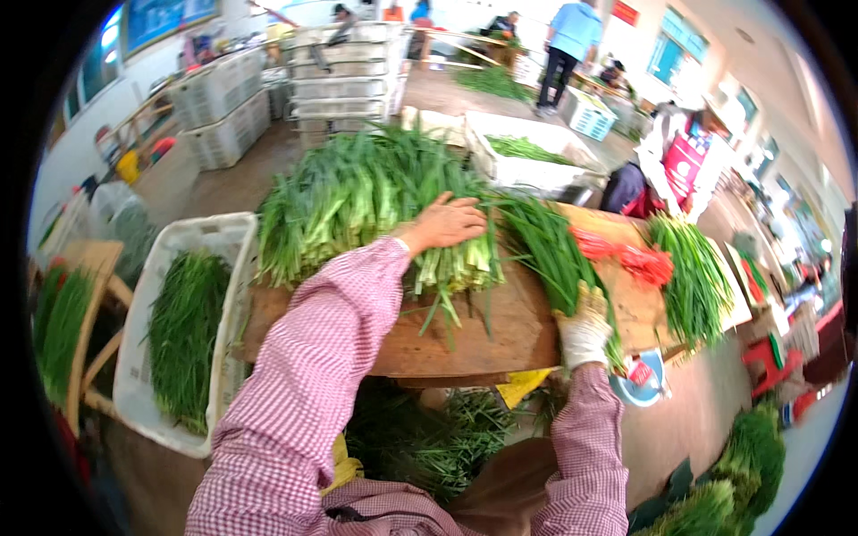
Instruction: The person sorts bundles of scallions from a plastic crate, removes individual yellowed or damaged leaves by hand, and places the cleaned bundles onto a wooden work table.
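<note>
A thick heap of garlic chives point(344, 192), green leaves with pale stem ends, lies across the wooden table point(487, 335) before me. My left hand point(445, 221), bare, rests on the right part of this heap with its fingers stretched out. To the right, a looser bunch of long green leaves point(547, 246) slants over the board toward me. My right hand point(585, 329), in a whitish glove, lies on the near end of that bunch, fingers extended along it. Red plastic ties or strips point(630, 259) sit just right of the bunch.
Another chive bundle point(688, 277) lies at the table's right, near a person in a red apron point(686, 165). White crates stand at the left point(234, 313) and beyond the table point(536, 179). Cut leaves point(438, 438) lie below the edge. A blue bucket point(645, 384) stands at right.
</note>
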`<move>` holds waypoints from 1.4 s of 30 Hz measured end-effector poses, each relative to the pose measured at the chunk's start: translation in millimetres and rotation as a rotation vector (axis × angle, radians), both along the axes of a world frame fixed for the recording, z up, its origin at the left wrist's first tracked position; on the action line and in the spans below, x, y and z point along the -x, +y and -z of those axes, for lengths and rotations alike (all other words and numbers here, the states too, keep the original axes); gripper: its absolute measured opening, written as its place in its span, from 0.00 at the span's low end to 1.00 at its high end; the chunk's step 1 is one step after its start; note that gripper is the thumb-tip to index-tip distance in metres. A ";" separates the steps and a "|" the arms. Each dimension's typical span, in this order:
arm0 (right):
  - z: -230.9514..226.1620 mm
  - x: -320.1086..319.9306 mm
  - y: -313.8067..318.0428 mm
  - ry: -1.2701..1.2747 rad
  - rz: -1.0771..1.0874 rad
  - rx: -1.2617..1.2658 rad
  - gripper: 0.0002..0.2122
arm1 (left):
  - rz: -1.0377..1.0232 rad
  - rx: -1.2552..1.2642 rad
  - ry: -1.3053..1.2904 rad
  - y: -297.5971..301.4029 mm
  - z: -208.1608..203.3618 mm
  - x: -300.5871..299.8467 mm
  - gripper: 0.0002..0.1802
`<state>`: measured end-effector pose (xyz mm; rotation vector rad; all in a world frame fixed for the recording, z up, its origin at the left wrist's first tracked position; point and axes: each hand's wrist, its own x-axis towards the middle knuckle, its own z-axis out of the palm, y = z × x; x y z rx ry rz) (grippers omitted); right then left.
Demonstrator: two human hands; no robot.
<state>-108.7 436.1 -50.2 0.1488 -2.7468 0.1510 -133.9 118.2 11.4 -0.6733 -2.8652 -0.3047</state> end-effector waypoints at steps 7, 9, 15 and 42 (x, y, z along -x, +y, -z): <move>-46.5 -9.9 -30.1 -0.269 0.049 -0.221 0.39 | -0.051 -0.062 -0.079 -2.3 -8.7 -2.2 0.29; -55.7 -15.0 -39.9 -0.007 -0.163 -0.041 0.33 | -0.018 -0.169 -0.060 3.6 -12.9 3.1 0.30; -51.0 24.5 -126.4 -0.174 -0.811 0.740 0.29 | -0.173 0.082 0.025 3.2 -57.0 -14.4 0.28; 17.8 53.8 -161.9 -0.327 -0.641 1.092 0.21 | 0.106 0.173 0.236 -76.2 -22.8 -72.6 0.12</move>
